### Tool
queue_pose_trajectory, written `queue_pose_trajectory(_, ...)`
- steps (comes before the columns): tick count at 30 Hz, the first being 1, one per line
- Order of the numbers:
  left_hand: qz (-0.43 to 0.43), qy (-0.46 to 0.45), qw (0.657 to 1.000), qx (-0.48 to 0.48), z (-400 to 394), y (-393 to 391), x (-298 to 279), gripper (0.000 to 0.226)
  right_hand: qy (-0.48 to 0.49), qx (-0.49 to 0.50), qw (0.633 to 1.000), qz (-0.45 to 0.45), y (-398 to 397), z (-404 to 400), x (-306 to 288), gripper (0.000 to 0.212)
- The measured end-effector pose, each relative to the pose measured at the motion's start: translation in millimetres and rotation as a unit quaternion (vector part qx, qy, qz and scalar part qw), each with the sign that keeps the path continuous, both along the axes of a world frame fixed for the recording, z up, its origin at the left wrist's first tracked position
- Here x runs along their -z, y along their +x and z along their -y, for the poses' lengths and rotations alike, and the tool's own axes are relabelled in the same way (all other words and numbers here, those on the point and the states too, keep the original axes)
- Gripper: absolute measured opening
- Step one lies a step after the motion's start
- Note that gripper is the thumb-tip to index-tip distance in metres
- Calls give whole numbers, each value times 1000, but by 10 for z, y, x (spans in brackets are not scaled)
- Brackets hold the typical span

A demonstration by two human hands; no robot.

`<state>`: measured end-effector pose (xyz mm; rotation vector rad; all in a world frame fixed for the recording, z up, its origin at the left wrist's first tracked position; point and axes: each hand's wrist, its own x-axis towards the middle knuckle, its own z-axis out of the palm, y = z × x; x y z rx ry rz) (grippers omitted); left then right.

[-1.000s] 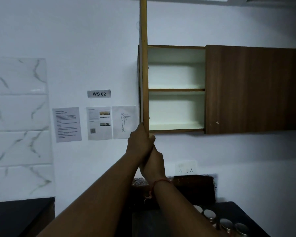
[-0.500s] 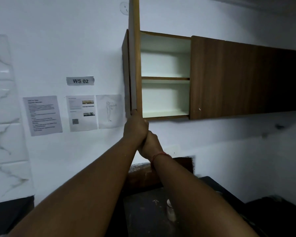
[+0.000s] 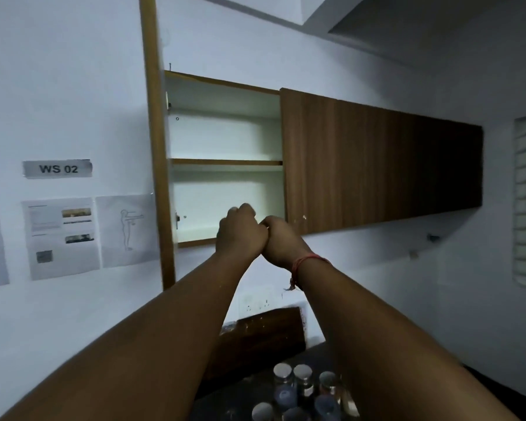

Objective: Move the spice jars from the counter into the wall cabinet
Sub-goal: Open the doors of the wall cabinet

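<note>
Two hands are raised in the head view, in front of the open wall cabinet (image 3: 225,189): the left hand (image 3: 240,235) and right hand (image 3: 281,240) are both curled into fists, knuckles touching, holding nothing. Its door (image 3: 157,177) stands swung out edge-on, and both shelves show bare. Down on the dark counter (image 3: 243,399) the spice jars (image 3: 301,390) cluster close together, metal-lidded. They look like small glass jars, probably light, rigid, smooth and breakable; gripping each around its body just below the lid seems safest.
</note>
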<state>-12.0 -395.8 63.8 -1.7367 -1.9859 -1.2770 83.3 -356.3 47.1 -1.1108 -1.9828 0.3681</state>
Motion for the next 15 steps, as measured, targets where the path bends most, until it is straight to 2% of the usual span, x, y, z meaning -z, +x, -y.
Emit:
queue_pose_trajectory(1, 16, -12, 1000, 6, -145, 32, 15, 43, 2, 4, 1000, -16, 89, -156, 8, 31)
queue_pose_trajectory(6, -24, -30, 999, -15, -909, 248, 130, 45, 51, 26, 998, -37, 477, -1103, 112, 34)
queue_pose_trajectory(11, -17, -50, 999, -3, -1634, 414, 140, 51, 65, 15, 998, -16, 766, -1856, 171, 22)
queue_pose_trajectory(13, -3, -61, 998, 7, -1935, 469, 158, 53, 58, 5, 998, -7, 858, -2182, 212, 12)
queue_pose_trajectory(15, 10, -79, 997, 17, -2178, 463, 171, 54, 40, 3, 999, -7, 911, -2447, 279, 12)
